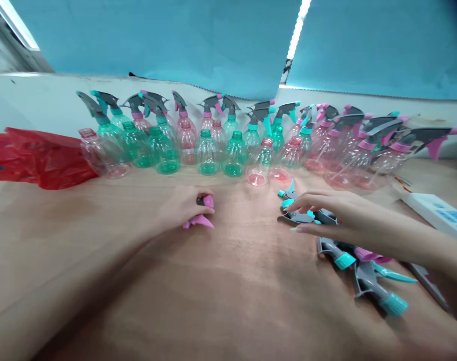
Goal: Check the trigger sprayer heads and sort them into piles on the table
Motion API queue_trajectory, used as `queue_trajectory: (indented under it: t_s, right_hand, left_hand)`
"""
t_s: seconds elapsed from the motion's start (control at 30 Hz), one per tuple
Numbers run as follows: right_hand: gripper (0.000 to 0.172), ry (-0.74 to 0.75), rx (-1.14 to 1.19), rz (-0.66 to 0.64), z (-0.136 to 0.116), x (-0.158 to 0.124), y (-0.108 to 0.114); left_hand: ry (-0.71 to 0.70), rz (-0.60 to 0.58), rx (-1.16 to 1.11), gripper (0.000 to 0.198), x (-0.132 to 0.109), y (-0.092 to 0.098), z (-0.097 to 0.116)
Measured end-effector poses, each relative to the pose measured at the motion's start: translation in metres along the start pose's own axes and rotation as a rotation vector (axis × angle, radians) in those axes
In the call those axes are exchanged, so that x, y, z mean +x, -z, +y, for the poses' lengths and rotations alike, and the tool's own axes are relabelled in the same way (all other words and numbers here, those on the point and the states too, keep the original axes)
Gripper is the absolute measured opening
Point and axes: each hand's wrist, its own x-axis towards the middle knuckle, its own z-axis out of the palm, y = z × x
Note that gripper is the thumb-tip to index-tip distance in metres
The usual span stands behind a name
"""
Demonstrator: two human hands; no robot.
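Observation:
My left hand [185, 206] rests on the wooden table [100, 260], closed around a grey spray head with pink trim [201, 215]. My right hand [322, 210] reaches in from the right, fingers spread over a pile of loose grey spray heads with teal collars [344, 255], touching the top ones. Behind both hands stands a row of clear green and pink plastic bottles [209, 150]; some carry grey trigger heads, several in front are uncapped.
A crumpled red plastic bag [32, 155] lies at the far left. A white power strip [435, 210] sits at the right edge. More capped pink bottles [363, 145] lean at the back right. A blue wall rises behind the white ledge.

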Motion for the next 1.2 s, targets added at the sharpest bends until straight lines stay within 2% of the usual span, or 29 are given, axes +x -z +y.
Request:
queue_trajectory:
  t_s: [0.17, 0.3, 0.43, 0.6, 0.73, 0.9, 1.0, 1.2]
  right_hand:
    - [0.022, -0.070, 0.066, 0.043, -0.004, -0.002, 0.004]
    - [0.011, -0.027, 0.131, 0.122, -0.018, -0.001, 0.004]
    - [0.008, 0.011, 0.131, 0.092, -0.032, 0.004, -0.004]
    - [0.011, 0.031, 0.122, -0.003, -0.035, 0.009, -0.016]
    - [0.008, 0.064, 0.133, -0.042, -0.031, 0.011, -0.021]
    - [0.010, 0.124, 0.151, -0.029, -0.032, 0.008, -0.022]
    - [0.013, 0.083, 0.173, 0.005, -0.036, 0.005, -0.025]
    - [0.016, -0.072, 0.587, -0.014, -0.038, 0.010, -0.038]
  left_hand:
    - [-0.206, -0.027, 0.045, 0.031, -0.024, -0.029, 0.060]
    - [-0.334, 0.030, -0.009, 0.031, -0.035, -0.049, 0.082]
    - [-0.324, 0.025, -0.137, 0.031, -0.040, -0.073, 0.081]
    - [-0.217, 0.089, -0.293, 0.044, -0.052, -0.095, 0.077]
    - [-0.212, 0.115, -0.300, 0.031, -0.057, -0.095, 0.078]
    - [-0.310, 0.142, -0.319, 0.033, -0.057, -0.093, 0.075]
    - [-0.306, 0.109, -0.359, 0.037, -0.057, -0.094, 0.072]
    - [-0.281, 0.135, -0.445, 0.035, -0.055, -0.098, 0.067]
